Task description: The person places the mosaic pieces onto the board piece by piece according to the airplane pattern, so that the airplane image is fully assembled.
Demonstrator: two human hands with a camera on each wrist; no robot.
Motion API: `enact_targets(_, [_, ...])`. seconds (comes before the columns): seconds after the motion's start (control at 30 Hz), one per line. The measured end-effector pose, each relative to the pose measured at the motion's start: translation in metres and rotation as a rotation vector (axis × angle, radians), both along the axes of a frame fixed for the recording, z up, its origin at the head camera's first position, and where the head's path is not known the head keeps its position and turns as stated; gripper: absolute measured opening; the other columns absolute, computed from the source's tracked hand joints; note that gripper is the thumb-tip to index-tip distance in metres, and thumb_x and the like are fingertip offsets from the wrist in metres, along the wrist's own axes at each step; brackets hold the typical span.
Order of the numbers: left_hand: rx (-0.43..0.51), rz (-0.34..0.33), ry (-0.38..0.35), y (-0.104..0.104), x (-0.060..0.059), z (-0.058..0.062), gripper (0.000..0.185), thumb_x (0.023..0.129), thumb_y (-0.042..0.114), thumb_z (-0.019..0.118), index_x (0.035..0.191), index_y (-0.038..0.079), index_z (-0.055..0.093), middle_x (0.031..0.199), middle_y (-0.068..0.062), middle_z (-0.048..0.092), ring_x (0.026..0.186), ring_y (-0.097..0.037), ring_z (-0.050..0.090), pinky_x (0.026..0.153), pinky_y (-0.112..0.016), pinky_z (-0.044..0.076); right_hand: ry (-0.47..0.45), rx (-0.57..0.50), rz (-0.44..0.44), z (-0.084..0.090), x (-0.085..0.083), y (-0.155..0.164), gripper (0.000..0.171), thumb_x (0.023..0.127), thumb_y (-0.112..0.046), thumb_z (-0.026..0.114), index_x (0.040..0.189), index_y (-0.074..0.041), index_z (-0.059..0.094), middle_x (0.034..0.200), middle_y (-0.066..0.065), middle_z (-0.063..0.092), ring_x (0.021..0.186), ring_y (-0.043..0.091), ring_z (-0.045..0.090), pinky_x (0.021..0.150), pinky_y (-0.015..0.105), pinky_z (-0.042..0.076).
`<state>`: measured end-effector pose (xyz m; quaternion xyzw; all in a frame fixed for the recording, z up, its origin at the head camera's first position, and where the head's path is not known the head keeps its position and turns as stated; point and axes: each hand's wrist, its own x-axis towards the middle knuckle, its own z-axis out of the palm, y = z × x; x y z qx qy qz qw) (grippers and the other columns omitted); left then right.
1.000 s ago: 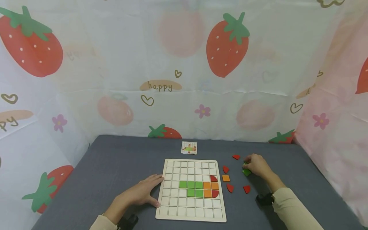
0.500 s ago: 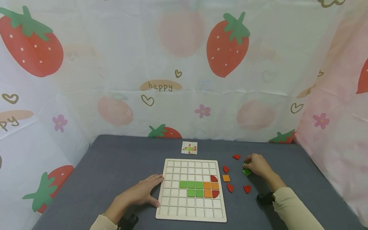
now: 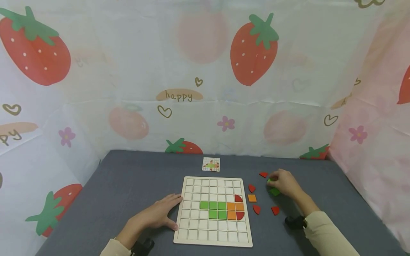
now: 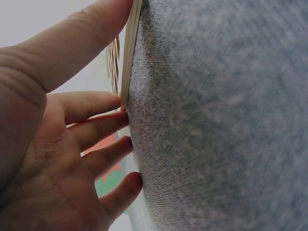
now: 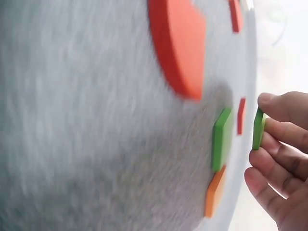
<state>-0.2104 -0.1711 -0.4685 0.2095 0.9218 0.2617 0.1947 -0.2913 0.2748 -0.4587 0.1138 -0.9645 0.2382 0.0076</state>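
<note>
Grey felt table (image 3: 134,177) — red pieces (image 3: 256,209) flank right fingers (image 3: 272,176) pinching green tile (image 5: 258,129); left hand (image 3: 158,213) flat.

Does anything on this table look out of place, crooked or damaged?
Nothing stands out. The coloured tiles on the wooden board sit flat in their squares. Loose red pieces, an orange square and a green tile lie scattered beside it. The right hand pinches a green piece; the left hand rests at the board's edge.

The board (image 3: 213,211) lies mid-counter (image 3: 128,185). A small card (image 3: 211,164) sits at its 12 o'clock. Loose tiles (image 3: 252,198) lie at 3 o'clock.
</note>
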Motion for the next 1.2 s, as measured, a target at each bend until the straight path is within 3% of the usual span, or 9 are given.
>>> enact_targets(0.33, [-0.004, 0.002, 0.006, 0.001, 0.0, -0.001, 0.095, 0.062, 0.042, 0.076, 0.141, 0.01, 0.032, 0.147, -0.012, 0.029, 0.138, -0.034, 0.021, 0.103, -0.059, 0.024, 0.059, -0.01, 0.029, 0.006, 0.014, -0.027, 0.028, 0.077, -0.017, 0.069, 0.1, -0.001, 0.068, 0.084, 0.005, 0.056, 0.074, 0.014, 0.05, 0.062, 0.027, 0.043])
enact_targets(0.77, [0.013, -0.014, 0.003, -0.001, 0.002, 0.001, 0.094, 0.065, 0.043, 0.074, 0.141, 0.01, 0.031, 0.148, -0.011, 0.027, 0.138, -0.034, 0.02, 0.103, -0.061, 0.022, 0.089, -0.044, 0.123, 0.014, 0.034, -0.055, 0.024, 0.078, -0.019, 0.069, 0.099, -0.007, 0.068, 0.089, 0.0, 0.058, 0.076, 0.01, 0.048, 0.063, 0.023, 0.043])
enact_targets(1.0, [0.017, -0.016, 0.007, -0.001, 0.003, 0.002, 0.094, 0.065, 0.043, 0.074, 0.142, 0.01, 0.03, 0.148, -0.012, 0.027, 0.138, -0.034, 0.02, 0.102, -0.062, 0.022, 0.072, -0.083, 0.158, 0.016, 0.041, -0.068, 0.027, 0.078, -0.022, 0.069, 0.102, -0.008, 0.068, 0.091, -0.004, 0.058, 0.078, 0.008, 0.051, 0.067, 0.022, 0.046])
enact_targets(1.2, [0.022, -0.013, 0.002, -0.001, 0.004, 0.004, 0.093, 0.065, 0.041, 0.074, 0.141, 0.01, 0.03, 0.148, -0.012, 0.027, 0.138, -0.034, 0.02, 0.102, -0.061, 0.022, 0.081, -0.101, 0.189, 0.016, 0.043, -0.081, 0.026, 0.078, -0.02, 0.069, 0.101, -0.008, 0.068, 0.092, -0.002, 0.058, 0.075, 0.01, 0.051, 0.063, 0.02, 0.045])
